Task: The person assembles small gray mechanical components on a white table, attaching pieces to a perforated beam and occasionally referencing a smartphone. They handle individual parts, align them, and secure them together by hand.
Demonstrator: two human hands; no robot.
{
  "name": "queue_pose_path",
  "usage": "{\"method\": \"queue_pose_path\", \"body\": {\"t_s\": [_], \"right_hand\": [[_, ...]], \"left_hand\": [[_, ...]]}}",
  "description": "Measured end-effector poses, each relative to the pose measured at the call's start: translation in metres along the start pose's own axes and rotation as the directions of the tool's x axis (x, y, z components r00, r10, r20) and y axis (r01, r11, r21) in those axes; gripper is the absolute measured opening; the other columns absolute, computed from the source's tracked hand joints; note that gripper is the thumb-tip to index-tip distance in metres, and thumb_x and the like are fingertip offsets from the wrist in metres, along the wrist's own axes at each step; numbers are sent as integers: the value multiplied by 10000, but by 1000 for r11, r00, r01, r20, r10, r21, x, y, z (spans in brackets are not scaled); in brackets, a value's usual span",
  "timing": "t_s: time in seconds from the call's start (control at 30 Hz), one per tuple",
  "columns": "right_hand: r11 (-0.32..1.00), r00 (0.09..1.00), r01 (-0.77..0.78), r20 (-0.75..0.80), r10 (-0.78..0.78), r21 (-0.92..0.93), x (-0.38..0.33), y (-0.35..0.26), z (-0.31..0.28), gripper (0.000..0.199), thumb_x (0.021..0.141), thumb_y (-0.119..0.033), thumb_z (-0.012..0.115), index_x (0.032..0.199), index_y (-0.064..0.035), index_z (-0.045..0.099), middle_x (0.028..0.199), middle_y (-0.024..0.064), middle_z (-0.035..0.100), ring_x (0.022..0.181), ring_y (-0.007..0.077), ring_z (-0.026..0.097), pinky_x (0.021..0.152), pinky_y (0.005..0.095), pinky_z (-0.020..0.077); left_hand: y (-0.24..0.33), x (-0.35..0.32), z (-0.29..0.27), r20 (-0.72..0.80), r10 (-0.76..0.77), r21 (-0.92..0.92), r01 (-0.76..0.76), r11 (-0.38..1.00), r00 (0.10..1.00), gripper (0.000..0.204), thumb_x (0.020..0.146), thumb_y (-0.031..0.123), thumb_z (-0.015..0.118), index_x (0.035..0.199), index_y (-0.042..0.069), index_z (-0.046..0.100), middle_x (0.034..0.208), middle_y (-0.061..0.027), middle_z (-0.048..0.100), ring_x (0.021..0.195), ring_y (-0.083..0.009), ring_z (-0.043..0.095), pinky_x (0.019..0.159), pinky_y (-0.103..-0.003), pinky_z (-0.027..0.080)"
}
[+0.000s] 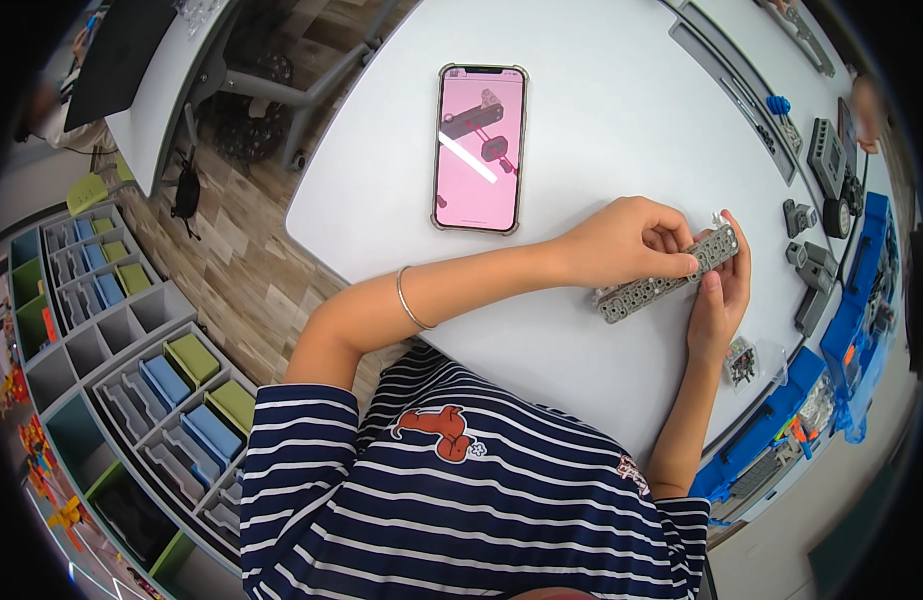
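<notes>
Nearest, a striped navy shirt (461,500) at the lower edge, a bangle (409,300) on the left forearm. Farther out, left hand (626,243) curled over a long grey perforated beam (666,272), fingertips pinching its upper part; right hand (719,290) cupped under the far end, thumb pressed on top. Beam tilted, its lower end down on the white tabletop (581,120). Just right, a small clear bag of parts (743,362) and blue trays (861,300). Beyond, a phone (480,147) lying flat, pink screen lit with a parts drawing.
</notes>
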State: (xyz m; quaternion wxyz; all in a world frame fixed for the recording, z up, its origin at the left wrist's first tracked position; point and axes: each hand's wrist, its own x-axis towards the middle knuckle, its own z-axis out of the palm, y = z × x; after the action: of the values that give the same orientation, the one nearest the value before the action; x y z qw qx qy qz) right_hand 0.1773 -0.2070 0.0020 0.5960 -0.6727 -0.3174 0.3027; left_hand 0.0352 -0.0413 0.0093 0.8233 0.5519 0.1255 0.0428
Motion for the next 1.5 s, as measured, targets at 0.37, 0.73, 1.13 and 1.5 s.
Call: {"method": "queue_pose_path", "body": {"t_s": [0.37, 0.73, 1.13, 1.5], "right_hand": [[1000, 1000, 5, -23, -6, -2, 0, 0, 1, 835, 897, -433, 768, 1511, 40, 458, 1511, 191, 519, 1295, 244, 571, 1139, 397, 416], [990, 999, -26, -41, 32, 139, -3, -4, 8, 816, 873, -315, 811, 1511, 39, 448, 1486, 183, 525, 1324, 250, 543, 1138, 395, 414], [942, 995, -103, 38, 96, 320, -1, -8, 1, 767, 837, -189, 826, 1495, -24, 467, 1182, 85, 632, 1083, 162, 623, 952, 320, 503], [894, 990, -136, 33, 135, 426, 0, -6, -1, 701, 874, -103, 784, 1488, -25, 456, 1183, 99, 644, 1097, 182, 634, 969, 352, 516]], "left_hand": [[-1, 1, 1, -13, 15, 29, -14, 999, 1000, 235, 981, 236, 758, 1013, 5, 732, 859, -20, 694, 809, -90, 643, 796, -265, 544], [1, 0, 0, -26, -3, 62, 4, 998, 1000, 292, 959, 234, 788, 1079, -28, 741, 901, -46, 727, 840, -102, 677, 809, -267, 555], [9, -1, 0, 8, -120, 3, 120, 993, 993, 349, 959, 177, 780, 1220, -52, 742, 1034, -108, 775, 981, -156, 722, 914, -302, 569], [9, 0, -4, 27, -141, -14, 142, 990, 990, 383, 961, 161, 769, 1274, -55, 717, 1093, -131, 771, 1030, -172, 721, 965, -314, 568]]}}
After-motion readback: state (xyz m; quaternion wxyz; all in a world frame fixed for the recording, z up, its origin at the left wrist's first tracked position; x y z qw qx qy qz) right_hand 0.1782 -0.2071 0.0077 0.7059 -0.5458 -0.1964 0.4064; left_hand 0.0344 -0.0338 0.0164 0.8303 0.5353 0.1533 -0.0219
